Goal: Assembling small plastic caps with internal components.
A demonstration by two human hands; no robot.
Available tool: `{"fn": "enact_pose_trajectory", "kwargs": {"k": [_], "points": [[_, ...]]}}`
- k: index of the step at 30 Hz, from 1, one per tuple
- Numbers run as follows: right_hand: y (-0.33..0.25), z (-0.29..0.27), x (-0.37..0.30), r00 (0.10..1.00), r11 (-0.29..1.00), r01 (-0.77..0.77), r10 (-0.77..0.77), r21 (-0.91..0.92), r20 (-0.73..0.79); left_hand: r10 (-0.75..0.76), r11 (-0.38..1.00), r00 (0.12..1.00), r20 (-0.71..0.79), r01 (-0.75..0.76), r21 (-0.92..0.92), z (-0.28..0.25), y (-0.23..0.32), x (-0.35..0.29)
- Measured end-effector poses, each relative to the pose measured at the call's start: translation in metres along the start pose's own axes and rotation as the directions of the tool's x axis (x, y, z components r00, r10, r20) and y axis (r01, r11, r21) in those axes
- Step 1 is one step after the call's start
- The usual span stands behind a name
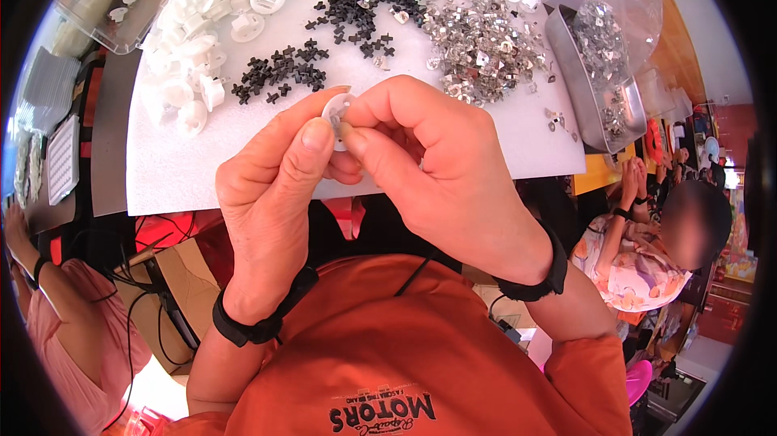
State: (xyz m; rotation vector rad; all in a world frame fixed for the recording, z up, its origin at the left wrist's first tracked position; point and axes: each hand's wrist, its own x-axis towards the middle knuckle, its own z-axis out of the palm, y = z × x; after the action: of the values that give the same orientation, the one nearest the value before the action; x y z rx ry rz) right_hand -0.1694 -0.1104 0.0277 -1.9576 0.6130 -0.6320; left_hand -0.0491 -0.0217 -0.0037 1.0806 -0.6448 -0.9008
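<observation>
1. White round disc (pixel 336 112) pinched between both hands, above the white mat (pixel 202 169).
2. Left hand (pixel 275 185): thumb and fingers closed on its lower edge.
3. Right hand (pixel 429 161): fingertips pressed on its right side.

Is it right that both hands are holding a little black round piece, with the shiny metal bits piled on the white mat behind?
Not quite: the round piece is white, not black, as the head view shows. Both the left hand and the right hand hold it, and the metal bits lie on the white mat.

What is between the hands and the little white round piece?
Nothing. The left hand and the right hand both pinch the white round piece directly, above the white mat. The fingers cover most of it.
</observation>
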Motion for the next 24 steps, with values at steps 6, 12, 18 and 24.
{"fn": "enact_pose_trajectory", "kwargs": {"k": [6, 12, 18, 24], "points": [[0.002, 0.003, 0.000, 0.992, 0.983, -0.125, 0.121, 0.131, 0.040, 0.087, 0.989, 0.996, 0.012, -0.087, 0.123, 0.001, -0.003, -0.001], [-0.002, -0.004, -0.003, 0.983, 0.975, -0.157, 0.140, 0.157, 0.118, 0.101, 0.950, 0.992, 0.076, -0.119, 0.290, -0.003, 0.009, -0.007], [0.000, -0.048, 0.036, 0.984, 0.947, 0.042, 0.016, -0.319, 0.176, 0.002, 1.000, 0.995, -0.095, 0.000, 0.013, -0.022, 0.025, 0.001], [0.012, -0.030, 0.061, 0.914, 0.795, 0.351, -0.177, -0.495, 0.365, 0.025, 0.998, 0.993, -0.115, -0.032, -0.060, -0.032, 0.032, 0.001]]}}
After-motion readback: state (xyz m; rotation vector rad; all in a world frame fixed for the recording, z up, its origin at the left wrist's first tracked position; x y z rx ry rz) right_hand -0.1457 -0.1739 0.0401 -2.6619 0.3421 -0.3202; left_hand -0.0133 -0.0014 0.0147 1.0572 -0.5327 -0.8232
